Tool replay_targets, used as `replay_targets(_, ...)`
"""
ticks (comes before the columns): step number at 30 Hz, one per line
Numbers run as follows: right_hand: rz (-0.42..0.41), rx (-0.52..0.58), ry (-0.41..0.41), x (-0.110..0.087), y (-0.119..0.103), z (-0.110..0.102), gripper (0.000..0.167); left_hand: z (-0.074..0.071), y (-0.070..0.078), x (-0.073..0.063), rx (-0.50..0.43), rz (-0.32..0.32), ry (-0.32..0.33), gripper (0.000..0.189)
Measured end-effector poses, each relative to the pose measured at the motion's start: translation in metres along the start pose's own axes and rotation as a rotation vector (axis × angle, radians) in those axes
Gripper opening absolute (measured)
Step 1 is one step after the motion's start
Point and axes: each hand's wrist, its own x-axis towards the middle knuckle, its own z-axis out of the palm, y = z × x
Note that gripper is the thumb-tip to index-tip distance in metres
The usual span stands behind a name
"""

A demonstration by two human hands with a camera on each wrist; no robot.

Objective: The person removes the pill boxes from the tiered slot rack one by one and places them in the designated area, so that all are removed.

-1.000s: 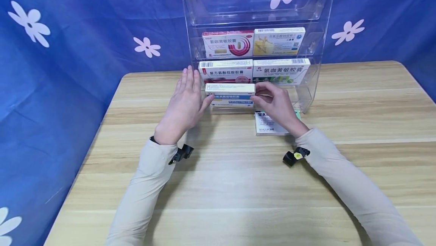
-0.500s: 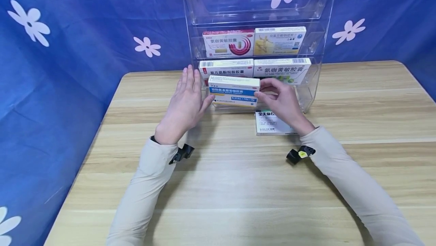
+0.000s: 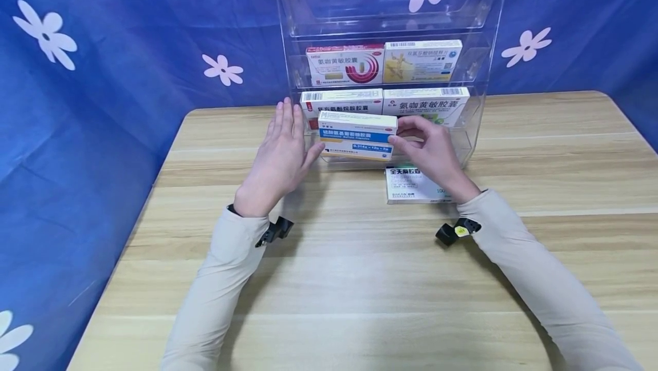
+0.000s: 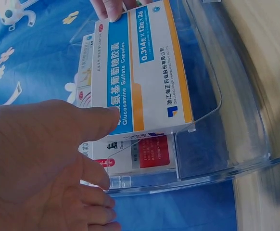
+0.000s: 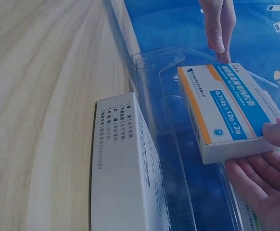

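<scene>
My right hand (image 3: 429, 148) pinches the right end of a white, blue and orange medicine box (image 3: 356, 136), thumb on its front and fingers behind. The box slants before the lowest tier of a clear acrylic rack (image 3: 329, 164). My left hand (image 3: 275, 154) lies against the rack's left side with straight fingers, its thumb tip right by the box's left end. In the left wrist view, the thumb (image 4: 101, 120) overlaps the box's printed front. A white medicine box with a green patch (image 3: 413, 185) sits on the table in front of the rack, partly behind my right wrist.
Higher tiers hold a red-and-white box (image 3: 345, 67), a yellow-and-white box (image 3: 422, 63), a red-lettered white box (image 3: 340, 97) and a white box with green (image 3: 425, 105). A blue flowered curtain (image 3: 154, 28) hangs behind the wooden table (image 3: 329, 302).
My right hand has raised the blue and orange box from the lowest tier and shifted it right, so more of its front shows. My left hand has stayed in place.
</scene>
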Motion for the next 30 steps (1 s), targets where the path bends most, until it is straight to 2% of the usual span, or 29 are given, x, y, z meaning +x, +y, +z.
replay_targets(11,0.030,-0.074,-0.042,0.0001,0.0022,-0.0053,0.033,0.0008,0.0000,0.0015,0.015,-0.001,-0.022,0.079)
replay_targets(21,0.061,-0.072,-0.055,-0.0003,0.0036,-0.0082,0.032,0.0003,-0.0002,0.0020,0.019,-0.003,-0.026,0.078)
replay_targets(30,0.093,-0.076,-0.084,-0.0012,0.0019,-0.0081,0.032,0.0002,-0.0004,0.0010,0.021,0.012,-0.003,0.077)
